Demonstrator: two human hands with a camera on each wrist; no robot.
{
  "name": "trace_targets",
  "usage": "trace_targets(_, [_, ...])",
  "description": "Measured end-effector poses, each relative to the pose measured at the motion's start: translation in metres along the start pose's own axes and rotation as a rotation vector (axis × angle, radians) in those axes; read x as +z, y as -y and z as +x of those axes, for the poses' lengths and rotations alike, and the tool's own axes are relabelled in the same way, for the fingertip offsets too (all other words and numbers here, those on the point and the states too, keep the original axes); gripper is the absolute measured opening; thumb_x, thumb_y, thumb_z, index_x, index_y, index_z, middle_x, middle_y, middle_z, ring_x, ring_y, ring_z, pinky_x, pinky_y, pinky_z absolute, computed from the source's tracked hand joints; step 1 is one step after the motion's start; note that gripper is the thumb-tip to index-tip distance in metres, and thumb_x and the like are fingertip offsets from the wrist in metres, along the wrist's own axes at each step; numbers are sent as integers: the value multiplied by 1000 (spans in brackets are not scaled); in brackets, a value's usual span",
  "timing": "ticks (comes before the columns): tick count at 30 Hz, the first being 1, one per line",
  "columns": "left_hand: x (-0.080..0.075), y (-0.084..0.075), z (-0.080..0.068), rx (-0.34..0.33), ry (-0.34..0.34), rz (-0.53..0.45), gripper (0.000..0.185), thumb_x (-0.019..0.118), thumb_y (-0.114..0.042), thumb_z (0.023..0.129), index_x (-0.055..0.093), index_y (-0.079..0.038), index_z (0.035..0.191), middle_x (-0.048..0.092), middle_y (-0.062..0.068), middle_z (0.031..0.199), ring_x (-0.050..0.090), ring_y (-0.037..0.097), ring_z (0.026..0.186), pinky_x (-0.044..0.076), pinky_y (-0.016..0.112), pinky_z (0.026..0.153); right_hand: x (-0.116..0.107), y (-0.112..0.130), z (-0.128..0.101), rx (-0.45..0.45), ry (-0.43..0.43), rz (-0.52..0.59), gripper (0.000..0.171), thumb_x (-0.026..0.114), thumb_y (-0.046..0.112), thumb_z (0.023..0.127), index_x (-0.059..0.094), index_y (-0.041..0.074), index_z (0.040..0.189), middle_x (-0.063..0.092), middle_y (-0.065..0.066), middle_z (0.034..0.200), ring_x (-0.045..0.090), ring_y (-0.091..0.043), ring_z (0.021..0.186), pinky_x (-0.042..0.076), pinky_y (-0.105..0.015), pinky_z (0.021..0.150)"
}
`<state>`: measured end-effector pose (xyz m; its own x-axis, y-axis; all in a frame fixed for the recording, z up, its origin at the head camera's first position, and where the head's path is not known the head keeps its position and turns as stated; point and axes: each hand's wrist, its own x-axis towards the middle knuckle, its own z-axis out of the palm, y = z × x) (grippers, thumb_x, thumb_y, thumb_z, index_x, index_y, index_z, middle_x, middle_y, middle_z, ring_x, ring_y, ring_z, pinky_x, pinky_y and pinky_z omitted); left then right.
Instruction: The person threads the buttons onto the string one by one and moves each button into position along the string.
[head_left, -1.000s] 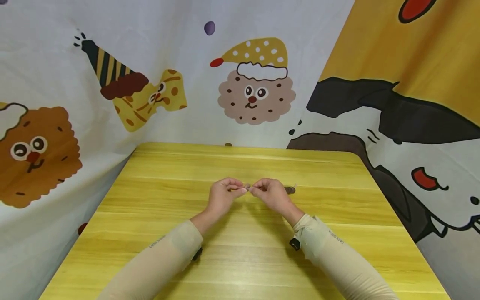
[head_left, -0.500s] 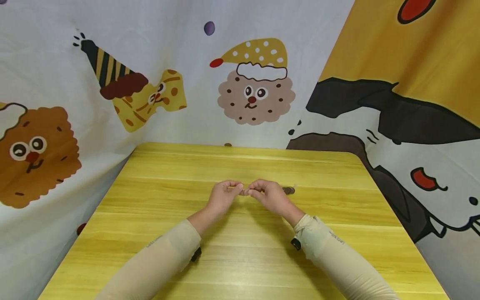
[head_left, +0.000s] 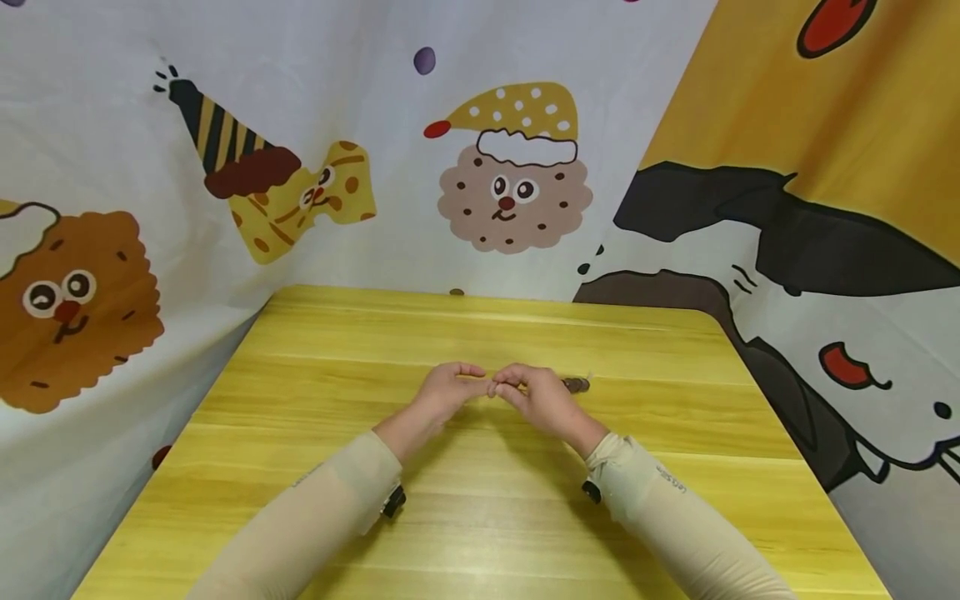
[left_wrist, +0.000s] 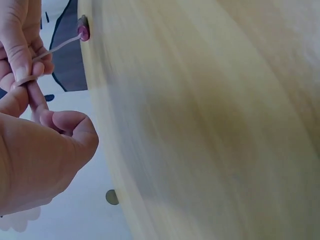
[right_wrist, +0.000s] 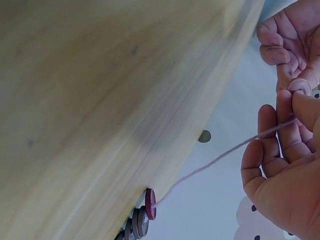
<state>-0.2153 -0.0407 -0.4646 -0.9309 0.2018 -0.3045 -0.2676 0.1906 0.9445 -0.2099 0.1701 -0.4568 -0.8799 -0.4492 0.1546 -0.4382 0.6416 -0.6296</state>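
With my left hand (head_left: 442,392) pinching the pale bead (right_wrist: 299,87) and my right hand (head_left: 536,396) pinching the cord (right_wrist: 220,157) above mid-table (head_left: 315,367), I'd keep the cord taut and aim its tip squarely through the hole.

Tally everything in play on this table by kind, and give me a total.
hands: 2, left hand and right hand
string: 1
pale button at the fingertips: 1
stack of threaded buttons: 1, pieces too small to count
Total: 5
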Motion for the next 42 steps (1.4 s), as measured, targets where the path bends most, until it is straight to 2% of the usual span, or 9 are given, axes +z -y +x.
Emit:
trace_targets(5, [4, -1, -1, 3, -25, -39, 37, 78, -32, 100, 71, -11, 129, 73, 4, 107, 47, 15, 71, 41, 34, 68, 1, -1, 1, 29, -13, 50, 10, 68, 25, 107, 77, 26, 109, 79, 12, 107, 74, -8, 101, 59, -29, 84])
trace_targets(7, [5, -2, -1, -5, -19, -64, 33, 74, -30, 103, 71, -11, 130, 65, 0, 90, 44, 13, 67, 39, 33, 66, 1, -2, 1, 30, -11, 49, 8, 68, 26, 107, 76, 26, 109, 79, 12, 106, 72, -8, 97, 58, -28, 80])
trace_targets(10, [5, -2, -1, -10, -4, -98, 37, 74, -26, 103, 68, -7, 135, 58, -4, 78, 43, 11, 64, 38, 33, 67, 1, -3, 2, 31, -10, 36, 7, 68, 27, 107, 74, 26, 109, 78, 11, 104, 70, -7, 92, 56, -27, 77])
trace_targets(12, [4, -3, 0, -9, 4, -107, 42, 76, -24, 102, 66, -5, 137, 62, -4, 79, 44, 11, 64, 38, 33, 67, 1, -2, 2, 29, -14, 29, 7, 67, 26, 107, 74, 25, 110, 78, 10, 104, 70, -8, 91, 56, -28, 77])
trace_targets(16, [2, -3, 1, -1, 4, -87, 47, 79, -25, 99, 65, -4, 139, 75, 4, 103, 46, 11, 67, 40, 33, 68, 1, -2, 2, 28, -17, 30, 7, 68, 25, 107, 74, 24, 110, 78, 9, 105, 70, -7, 92, 56, -28, 77])
trace_targets(21, [2, -4, 1, 26, -1, -39, 40, 77, -25, 101, 67, -6, 134, 75, 13, 127, 52, 16, 77, 44, 34, 72, 1, -2, 2, 34, -7, 36, 7, 67, 26, 108, 73, 24, 111, 77, 8, 106, 70, -7, 93, 57, -30, 80])
trace_targets(28, [1, -6, 3, 35, 77, -71, 29, 70, -18, 106, 66, -5, 132, 72, 8, 115, 55, 20, 87, 50, 37, 84, 2, -2, 2, 30, -6, 20, 7, 65, 26, 109, 69, 23, 114, 76, 7, 107, 69, -7, 93, 58, -34, 84])
trace_targets(36, [-2, -7, 6, 9, 187, -35, 32, 68, -18, 107, 63, -5, 136, 69, 12, 134, 60, 33, 118, 47, 32, 80, 3, 0, 0, 18, -10, 12, 6, 67, 22, 107, 70, 22, 112, 77, 9, 105, 72, -10, 97, 60, -36, 86])
trace_targets(42, [2, -10, 1, 56, 195, -27, 34, 60, -15, 110, 58, 1, 139, 66, 14, 127, 57, 26, 101, 46, 32, 77, 5, -1, 1, 53, -43, 93, 9, 70, 21, 105, 75, 18, 112, 79, 4, 106, 73, -12, 100, 61, -32, 86])
